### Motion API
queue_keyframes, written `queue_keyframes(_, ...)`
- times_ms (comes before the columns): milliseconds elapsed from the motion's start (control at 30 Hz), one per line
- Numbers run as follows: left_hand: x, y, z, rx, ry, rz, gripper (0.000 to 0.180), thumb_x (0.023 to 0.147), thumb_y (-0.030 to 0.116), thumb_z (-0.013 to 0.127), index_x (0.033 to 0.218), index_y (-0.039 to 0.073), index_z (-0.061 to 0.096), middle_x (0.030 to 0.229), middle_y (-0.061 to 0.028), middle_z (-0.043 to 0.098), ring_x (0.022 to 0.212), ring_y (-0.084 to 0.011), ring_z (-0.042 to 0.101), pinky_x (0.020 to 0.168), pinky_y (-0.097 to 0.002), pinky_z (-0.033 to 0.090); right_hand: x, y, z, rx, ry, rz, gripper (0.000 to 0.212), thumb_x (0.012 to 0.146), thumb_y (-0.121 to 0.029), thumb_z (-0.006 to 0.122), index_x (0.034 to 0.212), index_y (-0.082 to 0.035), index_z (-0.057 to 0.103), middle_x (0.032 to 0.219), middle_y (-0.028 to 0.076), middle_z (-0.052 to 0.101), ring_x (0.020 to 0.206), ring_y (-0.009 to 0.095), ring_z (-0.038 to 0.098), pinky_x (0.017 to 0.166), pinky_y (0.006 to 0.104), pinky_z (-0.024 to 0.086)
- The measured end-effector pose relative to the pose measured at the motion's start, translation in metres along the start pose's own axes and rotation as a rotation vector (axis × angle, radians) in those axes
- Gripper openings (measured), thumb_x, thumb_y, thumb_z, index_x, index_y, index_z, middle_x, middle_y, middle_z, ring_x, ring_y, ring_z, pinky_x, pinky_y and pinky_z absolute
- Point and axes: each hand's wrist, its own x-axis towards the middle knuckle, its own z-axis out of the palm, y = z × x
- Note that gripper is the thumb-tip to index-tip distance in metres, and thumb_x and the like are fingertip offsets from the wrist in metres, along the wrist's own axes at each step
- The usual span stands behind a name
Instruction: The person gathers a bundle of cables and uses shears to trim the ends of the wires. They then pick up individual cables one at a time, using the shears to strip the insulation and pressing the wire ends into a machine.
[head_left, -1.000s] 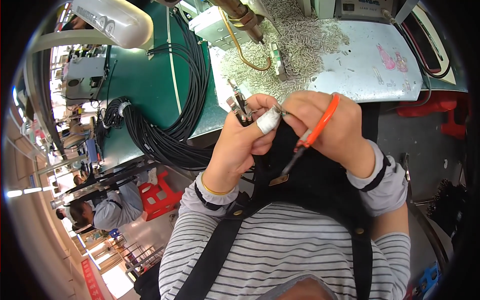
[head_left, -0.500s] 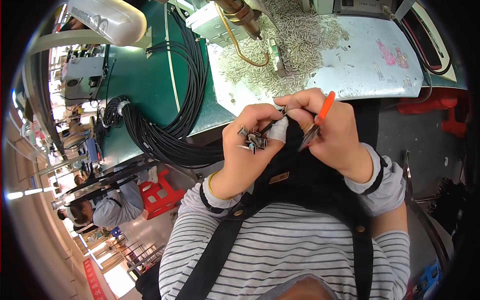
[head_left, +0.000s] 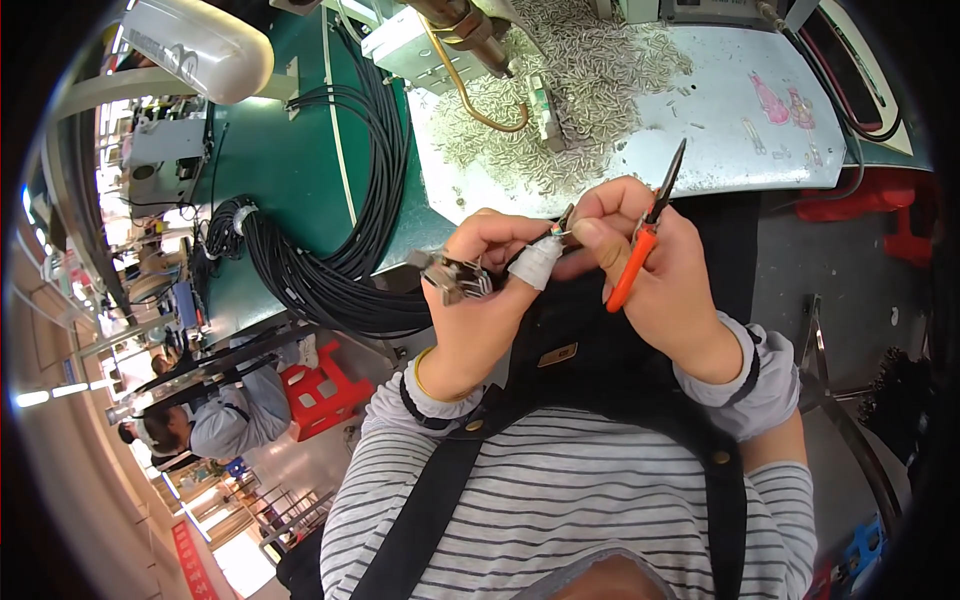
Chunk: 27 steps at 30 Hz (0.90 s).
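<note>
My left hand point(head_left: 478, 325) is closed around several black cables, whose silvery metal connectors point(head_left: 452, 278) stick out at its outer side. White tape point(head_left: 536, 261) wraps its thumb. A stripped cable end point(head_left: 557, 231) with thin coloured wires pokes out between the left fingertips. At that end, the thumb and finger of my right hand point(head_left: 672, 295) pinch together, seemingly on a fine wire. Across the right palm lies an orange-handled tool point(head_left: 632, 270), its pointed dark metal tip facing away from me; whether it is scissors or pliers I cannot tell.
Small metal pieces point(head_left: 590, 110) are heaped on the pale work plate point(head_left: 720, 160), below a machine head point(head_left: 470, 35). Coiled black cable point(head_left: 320, 285) lies on the green table point(head_left: 290, 160) at left. A person point(head_left: 225, 420) sits farther left by a red stool point(head_left: 325, 390).
The tool in my right hand has swung round: its dark tip now points away and the orange handle toward me. My left hand has shifted slightly left, tilting the connectors outward.
</note>
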Motion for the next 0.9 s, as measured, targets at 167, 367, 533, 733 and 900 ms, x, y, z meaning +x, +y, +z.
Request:
queue_keyframes(167, 0.001, 0.006, -0.009, -0.216, 0.003, -0.189, 0.017, 0.074, -0.007, 0.058, 0.09, -0.003, 0.053, 0.08, -0.0054, 0.057, 0.074, -0.0078, 0.056, 0.066, -0.0177, 0.044, -0.004, 0.011, -0.026, -0.823, -0.217, -0.202, 0.018, 0.084, -0.014, 0.052, 0.07, -0.003, 0.049, 0.053, 0.002, 0.051, 0.044, 0.01, 0.049, 0.04, 0.0232, 0.034)
queue_keyframes(367, 0.009, 0.01, -0.005, -0.174, -0.013, -0.315, 0.016, 0.074, -0.006, 0.058, 0.09, -0.003, 0.053, 0.076, -0.0036, 0.056, 0.067, -0.0058, 0.053, 0.058, -0.0168, 0.042, -0.004, 0.012, -0.014, -0.8, -0.153, -0.03, 0.027, 0.083, -0.017, 0.055, 0.061, -0.004, 0.045, 0.044, 0.001, 0.046, 0.037, 0.01, 0.046, 0.036, 0.0232, 0.031)
queue_keyframes(533, 0.045, -0.004, -0.023, -0.477, -0.138, -0.572, 0.013, 0.076, 0.0, 0.058, 0.088, -0.002, 0.054, 0.064, 0.0009, 0.049, 0.047, -0.0019, 0.038, 0.039, -0.0158, 0.028, 0.002, 0.006, -0.015, -0.166, -0.128, 0.307, 0.027, 0.083, -0.02, 0.055, 0.064, -0.003, 0.045, 0.046, 0.001, 0.047, 0.036, 0.01, 0.046, 0.033, 0.0223, 0.029)
queue_keyframes(733, 0.084, -0.016, -0.02, -0.511, -0.084, -0.525, 0.012, 0.077, 0.005, 0.059, 0.086, 0.0, 0.055, 0.06, 0.0025, 0.043, 0.041, -0.0019, 0.028, 0.036, -0.0162, 0.018, 0.051, -0.008, -0.01, -0.182, 0.162, 0.013, 0.021, 0.084, -0.02, 0.052, 0.076, -0.001, 0.049, 0.054, 0.001, 0.048, 0.037, 0.007, 0.043, 0.034, 0.0209, 0.032)
queue_keyframes(900, 0.097, -0.013, -0.027, -0.404, -0.185, -0.581, 0.015, 0.077, 0.008, 0.059, 0.088, 0.001, 0.053, 0.059, 0.0041, 0.04, 0.042, -0.0012, 0.027, 0.035, -0.0152, 0.017, 0.083, -0.009, -0.014, -0.321, 0.093, -0.012, 0.017, 0.083, -0.018, 0.052, 0.086, -0.001, 0.051, 0.056, 0.0, 0.045, 0.039, 0.006, 0.042, 0.036, 0.0205, 0.034)
